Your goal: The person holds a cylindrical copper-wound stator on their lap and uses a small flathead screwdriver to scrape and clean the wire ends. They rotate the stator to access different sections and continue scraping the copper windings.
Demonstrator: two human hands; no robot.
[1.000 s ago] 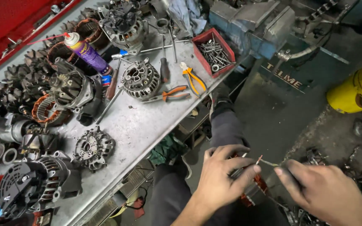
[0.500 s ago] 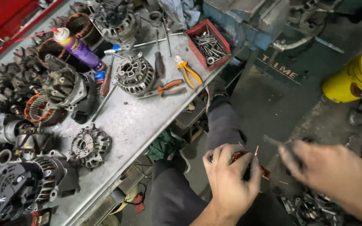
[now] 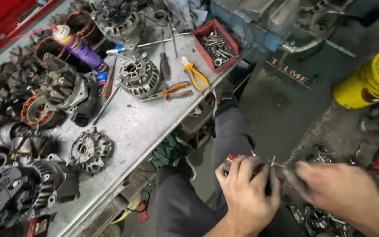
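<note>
My left hand is closed around a small part with copper-coloured windings, held over my lap; thin wire ends stick up from it. My right hand is blurred and sits just right of it, with the fingertips pinched at one of those wire ends. What exactly the right fingers grip is too blurred to tell. My grey trouser leg is below both hands.
A metal workbench on the left carries several alternator housings, a wound stator, a purple spray can, orange-handled pliers and a red tray of bolts. A yellow bucket stands at right; scrap parts lie on the floor.
The view shifted so the bench sits higher in frame. Both hands moved slightly right, and my right hand drew close to the wires on the wound part.
</note>
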